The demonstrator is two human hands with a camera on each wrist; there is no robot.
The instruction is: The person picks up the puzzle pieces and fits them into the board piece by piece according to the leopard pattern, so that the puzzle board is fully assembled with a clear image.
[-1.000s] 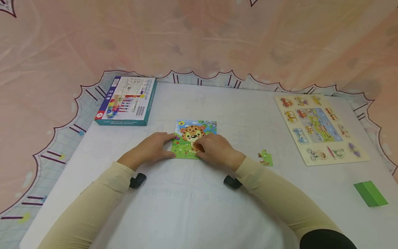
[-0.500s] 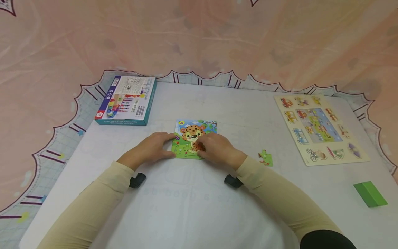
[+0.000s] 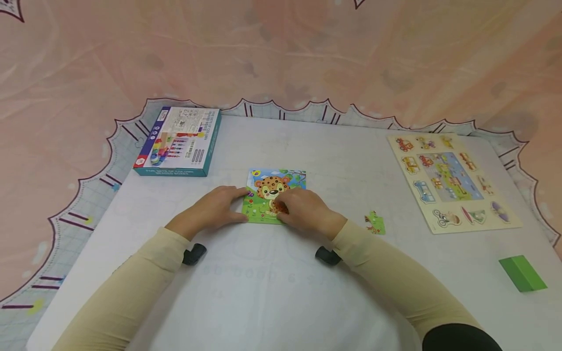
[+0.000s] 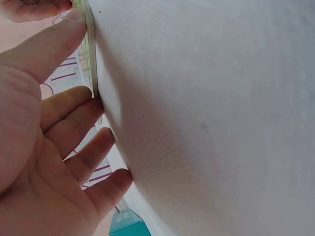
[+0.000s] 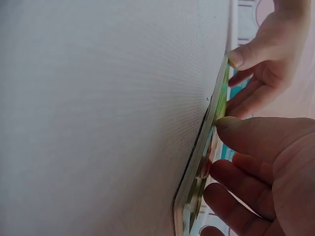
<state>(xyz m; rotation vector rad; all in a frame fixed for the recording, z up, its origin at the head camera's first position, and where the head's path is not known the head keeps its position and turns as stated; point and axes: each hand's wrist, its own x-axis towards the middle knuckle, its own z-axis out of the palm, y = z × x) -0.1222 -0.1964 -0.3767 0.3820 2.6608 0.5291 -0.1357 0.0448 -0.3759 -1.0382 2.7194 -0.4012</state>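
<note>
A small jigsaw puzzle (image 3: 271,183) with a cartoon leopard on green grass lies flat in front of me. My left hand (image 3: 212,208) rests at its left edge in the head view, thumb near the lower corner and index finger higher up. Those fingers (image 4: 88,160) are spread and fairly straight in the left wrist view. My right hand (image 3: 307,209) is over the puzzle's lower right, fingers bent toward the thumb, pinching a puzzle piece (image 5: 208,164) at the board that they largely hide. One loose green puzzle piece (image 3: 375,223) lies on the table to the right.
At the back left lies a teal-sided toy box (image 3: 180,141). A wooden peg-style picture board (image 3: 450,214) lies at the right, with a green block (image 3: 523,273) nearer me. The white tabletop (image 3: 272,307) ends at a scalloped patterned border behind.
Little differs. My right hand shifts very slightly at the puzzle's lower right, while my left hand keeps its place at the left edge.
</note>
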